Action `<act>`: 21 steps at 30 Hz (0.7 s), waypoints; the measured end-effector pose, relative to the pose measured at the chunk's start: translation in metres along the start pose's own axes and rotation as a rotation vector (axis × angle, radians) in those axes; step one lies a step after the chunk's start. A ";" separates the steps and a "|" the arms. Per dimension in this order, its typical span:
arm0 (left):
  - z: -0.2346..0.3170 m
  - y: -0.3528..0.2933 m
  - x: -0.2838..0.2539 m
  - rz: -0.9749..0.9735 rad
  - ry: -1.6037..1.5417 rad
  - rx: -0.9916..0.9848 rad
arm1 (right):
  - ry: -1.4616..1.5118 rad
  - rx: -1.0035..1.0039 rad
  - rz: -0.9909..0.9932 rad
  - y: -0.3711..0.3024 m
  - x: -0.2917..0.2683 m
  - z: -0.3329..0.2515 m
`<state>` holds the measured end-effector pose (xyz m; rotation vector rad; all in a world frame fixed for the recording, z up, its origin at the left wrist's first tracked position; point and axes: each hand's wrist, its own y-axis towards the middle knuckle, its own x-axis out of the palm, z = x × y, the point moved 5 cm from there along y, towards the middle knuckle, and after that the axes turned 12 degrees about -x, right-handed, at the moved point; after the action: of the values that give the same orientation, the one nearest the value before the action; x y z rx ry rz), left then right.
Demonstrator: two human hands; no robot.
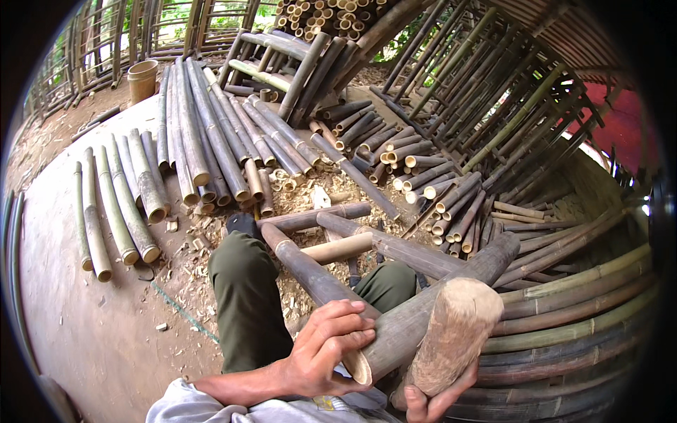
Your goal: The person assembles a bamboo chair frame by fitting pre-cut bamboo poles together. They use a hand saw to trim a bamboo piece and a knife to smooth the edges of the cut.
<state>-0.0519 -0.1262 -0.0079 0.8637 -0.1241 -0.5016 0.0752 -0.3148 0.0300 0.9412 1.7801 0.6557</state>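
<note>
A bamboo frame [324, 278] of joined dark poles leans across my lap and knees. Its thick near pole [409, 338] runs from my belly up to the right, with a cut open end close to me. A paler short crosspiece [340, 248] links two of the side poles. My left hand [330, 345] is closed over the near pole, where a side pole meets it. In my right hand [441, 398] is a stout wooden mallet [455, 331], gripped low, its worn round end upward. The mallet overlaps the near pole in view; whether they touch, I cannot tell.
Cut bamboo poles [204, 134] lie in rows ahead and to the left. Shorter pieces [423, 162] are heaped ahead right, and long poles [578, 310] are stacked at my right. Wood chips [201, 282] litter the ground. A bucket [142, 81] stands far left.
</note>
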 end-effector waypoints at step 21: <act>0.006 0.169 -0.067 0.204 0.674 -0.099 | 0.038 0.010 0.062 0.067 -0.006 0.132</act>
<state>-0.0496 -0.0071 0.1298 0.8715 0.4239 -0.0087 0.2194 -0.2810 0.0352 1.0000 1.7950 0.7090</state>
